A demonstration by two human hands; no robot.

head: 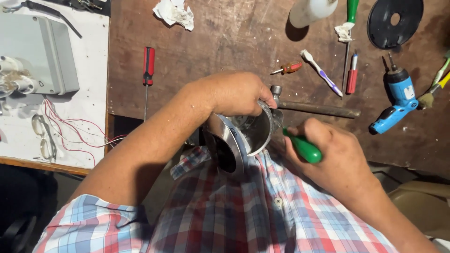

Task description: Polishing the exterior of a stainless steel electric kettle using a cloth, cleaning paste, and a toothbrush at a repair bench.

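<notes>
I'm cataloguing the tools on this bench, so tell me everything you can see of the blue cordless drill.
The blue cordless drill lies on its side on the brown wooden bench, at the right, apart from both hands. Its body looks like bright blue plastic with a pale label patch, a black chuck collar and black trim at the grip's end. A short dark bit points up and away. The handle angles down to the left. Nothing grips it.

The kettle [251, 133] is shiny silver with a black base. The tool handle [304, 148] is green. The shirt [243, 211] is plaid: red, blue, white. The drill [398, 100] is blue, the long screwdriver [148, 70] red-and-black, and the desk [225, 51] dark brown.
</notes>
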